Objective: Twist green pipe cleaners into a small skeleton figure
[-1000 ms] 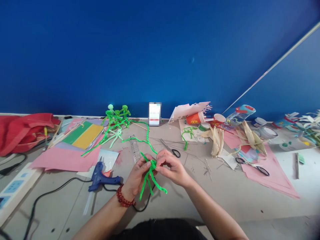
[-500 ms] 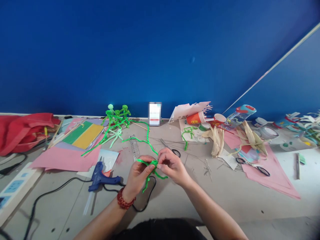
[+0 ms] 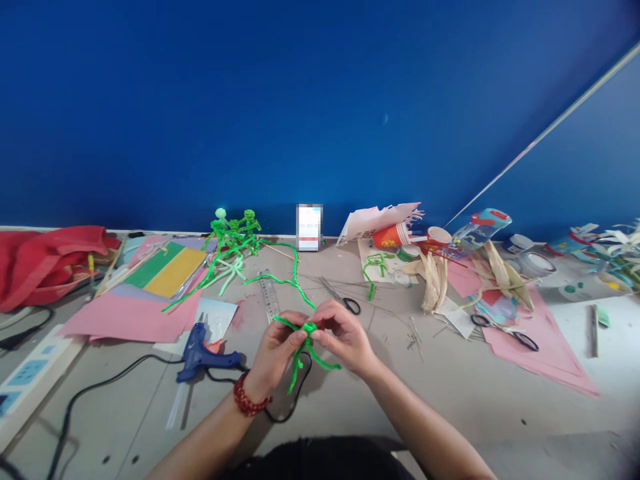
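Note:
Both hands pinch a bright green pipe-cleaner shape (image 3: pixel 309 329) with a bunched middle, held above the table front. My left hand (image 3: pixel 278 350), a red bead bracelet at its wrist, grips it from the left between thumb and fingers. My right hand (image 3: pixel 345 339) closes on its right side, thumb and fingertips at the bunched part. Loose green ends hang below and stick out to the upper left. Behind the hands, a long green pipe cleaner (image 3: pixel 296 267) lies curved over the table; whether it joins the held piece is hidden.
A blue glue gun (image 3: pixel 203 353) with a black cord lies left, beside pink paper (image 3: pixel 135 317) and a power strip (image 3: pixel 30 377). Green pipe-cleaner figures (image 3: pixel 235 230) stand at the back. Scissors (image 3: pixel 350 305), a ruler (image 3: pixel 269 297) and a phone (image 3: pixel 309 228) lie or stand beyond the hands.
The fingers have shifted slightly on the green piece, the right fingertips pressing nearer its middle. Its hanging ends have swung a little lower and to the right.

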Demonstrator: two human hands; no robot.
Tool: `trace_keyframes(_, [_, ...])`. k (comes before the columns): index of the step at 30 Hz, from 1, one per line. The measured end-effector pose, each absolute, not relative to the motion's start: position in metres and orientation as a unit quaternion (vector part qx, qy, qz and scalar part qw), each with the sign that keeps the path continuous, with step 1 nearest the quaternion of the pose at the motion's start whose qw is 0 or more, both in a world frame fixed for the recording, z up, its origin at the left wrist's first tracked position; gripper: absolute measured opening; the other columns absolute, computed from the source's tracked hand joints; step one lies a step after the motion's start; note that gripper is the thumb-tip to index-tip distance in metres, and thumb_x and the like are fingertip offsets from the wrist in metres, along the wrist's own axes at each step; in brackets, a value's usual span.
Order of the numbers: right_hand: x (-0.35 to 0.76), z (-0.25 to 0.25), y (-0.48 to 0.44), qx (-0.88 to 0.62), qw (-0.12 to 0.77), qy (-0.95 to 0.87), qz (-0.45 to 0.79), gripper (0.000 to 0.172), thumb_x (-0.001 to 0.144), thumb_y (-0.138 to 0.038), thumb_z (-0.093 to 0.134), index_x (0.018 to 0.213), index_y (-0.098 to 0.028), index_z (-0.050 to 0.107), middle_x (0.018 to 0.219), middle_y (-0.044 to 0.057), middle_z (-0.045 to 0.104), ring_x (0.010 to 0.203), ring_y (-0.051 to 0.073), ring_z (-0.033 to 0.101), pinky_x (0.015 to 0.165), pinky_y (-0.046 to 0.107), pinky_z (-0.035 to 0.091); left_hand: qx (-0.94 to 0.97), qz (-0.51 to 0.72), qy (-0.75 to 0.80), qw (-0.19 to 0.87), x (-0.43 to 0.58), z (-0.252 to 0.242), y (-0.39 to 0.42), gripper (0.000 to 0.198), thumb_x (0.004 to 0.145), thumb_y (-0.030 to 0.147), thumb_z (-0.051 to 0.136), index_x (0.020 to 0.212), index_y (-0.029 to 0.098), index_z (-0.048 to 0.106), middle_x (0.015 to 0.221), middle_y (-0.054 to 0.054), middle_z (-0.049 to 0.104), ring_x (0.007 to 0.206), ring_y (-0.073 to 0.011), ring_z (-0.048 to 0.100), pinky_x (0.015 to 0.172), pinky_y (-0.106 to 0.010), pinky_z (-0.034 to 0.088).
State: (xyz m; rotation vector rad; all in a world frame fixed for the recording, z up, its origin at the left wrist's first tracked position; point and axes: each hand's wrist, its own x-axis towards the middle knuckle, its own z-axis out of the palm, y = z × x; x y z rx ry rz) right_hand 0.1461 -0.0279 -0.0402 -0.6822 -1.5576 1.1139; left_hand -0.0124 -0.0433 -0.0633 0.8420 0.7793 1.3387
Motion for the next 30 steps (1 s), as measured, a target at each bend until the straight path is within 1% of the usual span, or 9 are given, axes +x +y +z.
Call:
trace_keyframes(3, [0.147, -0.039, -0.027, -0.285, 0.52, -0.689, 0.416, 0.018, 0.089, -0.036, 0.066, 0.096, -0.02, 0.071, 0.081, 0.005, 0.062, 0.078, 0.017, 0.057, 0.067, 0.029, 0.049, 0.346, 0.571, 0.34, 0.663, -0.013, -0.062, -0.043, 0.022, 0.067, 0.031, 0.084, 0.078, 0.018, 0.07, 0.08, -0.001, 0.069, 0.077, -0.0155, 0.065, 0.071, -0.026, 0.053])
trace_keyframes(5, [0.147, -0.038, -0.027, -0.287, 0.515, -0.693, 0.415, 0.018, 0.089, -0.036, 0.065, 0.094, -0.02, 0.072, 0.079, 0.005, 0.061, 0.078, 0.017, 0.057, 0.066, 0.029, 0.049, 0.353, 0.559, 0.339, 0.669, -0.015, -0.062, -0.043, 0.022, 0.068, 0.031, 0.083, 0.078, 0.018, 0.07, 0.08, -0.002, 0.069, 0.076, -0.0154, 0.064, 0.07, -0.026, 0.052])
trace_keyframes(10, [0.146, -0.035, -0.028, -0.296, 0.497, -0.684, 0.445, 0.019, 0.09, -0.037, 0.064, 0.089, -0.019, 0.07, 0.08, 0.005, 0.06, 0.076, 0.016, 0.057, 0.063, 0.027, 0.048, 0.363, 0.553, 0.327, 0.675, -0.017, -0.065, -0.042, 0.02, 0.069, 0.03, 0.083, 0.079, 0.018, 0.07, 0.081, -0.002, 0.068, 0.077, -0.0155, 0.063, 0.069, -0.026, 0.051])
trace_keyframes(13, [0.148, -0.032, -0.026, -0.295, 0.484, -0.688, 0.454, 0.019, 0.089, -0.037, 0.064, 0.088, -0.019, 0.07, 0.081, 0.005, 0.059, 0.074, 0.015, 0.056, 0.062, 0.026, 0.048, 0.341, 0.55, 0.322, 0.691, -0.016, -0.065, -0.042, 0.022, 0.068, 0.031, 0.083, 0.078, 0.017, 0.069, 0.077, 0.0, 0.066, 0.072, -0.0135, 0.062, 0.065, -0.024, 0.05])
trace_keyframes(16, [0.153, -0.029, -0.022, -0.267, 0.457, -0.703, 0.474, 0.017, 0.086, -0.035, 0.068, 0.092, -0.02, 0.071, 0.082, 0.005, 0.06, 0.077, 0.016, 0.058, 0.063, 0.025, 0.049, 0.319, 0.534, 0.307, 0.72, -0.015, -0.062, -0.042, 0.024, 0.068, 0.031, 0.083, 0.078, 0.016, 0.067, 0.077, 0.0, 0.065, 0.069, -0.0125, 0.061, 0.061, -0.022, 0.049])
trace_keyframes(18, [0.158, -0.028, -0.019, -0.242, 0.435, -0.709, 0.5, 0.019, 0.086, -0.035, 0.07, 0.097, -0.02, 0.071, 0.084, 0.005, 0.061, 0.08, 0.016, 0.059, 0.064, 0.025, 0.051, 0.305, 0.517, 0.285, 0.747, -0.015, -0.06, -0.043, 0.025, 0.069, 0.03, 0.083, 0.081, 0.016, 0.066, 0.075, 0.001, 0.064, 0.065, -0.0111, 0.06, 0.059, -0.021, 0.048])
trace_keyframes(21, [0.163, -0.028, -0.016, -0.233, 0.405, -0.701, 0.538, 0.022, 0.086, -0.036, 0.069, 0.1, -0.02, 0.071, 0.087, 0.004, 0.06, 0.076, 0.015, 0.061, 0.063, 0.024, 0.051, 0.296, 0.501, 0.255, 0.772, -0.014, -0.057, -0.044, 0.024, 0.071, 0.03, 0.081, 0.082, 0.017, 0.064, 0.069, 0.002, 0.062, 0.058, -0.009, 0.058, 0.055, -0.019, 0.047])
trace_keyframes(24, [0.164, -0.028, -0.017, -0.253, 0.385, -0.694, 0.553, 0.02, 0.086, -0.034, 0.068, 0.098, -0.019, 0.07, 0.086, 0.003, 0.057, 0.069, 0.012, 0.06, 0.059, 0.022, 0.049, 0.3, 0.5, 0.257, 0.771, -0.014, -0.058, -0.044, 0.023, 0.072, 0.029, 0.081, 0.079, 0.016, 0.063, 0.068, 0.003, 0.061, 0.059, -0.0092, 0.059, 0.055, -0.019, 0.047])
trace_keyframes(30, [0.161, -0.025, -0.021, -0.293, 0.376, -0.718, 0.507, 0.011, 0.087, -0.025, 0.065, 0.095, -0.018, 0.068, 0.085, 0.002, 0.056, 0.071, 0.011, 0.057, 0.063, 0.022, 0.046, 0.333, 0.516, 0.294, 0.732, -0.018, -0.065, -0.042, 0.022, 0.071, 0.029, 0.082, 0.081, 0.017, 0.066, 0.075, 0.002, 0.063, 0.068, -0.0109, 0.061, 0.062, -0.021, 0.05])
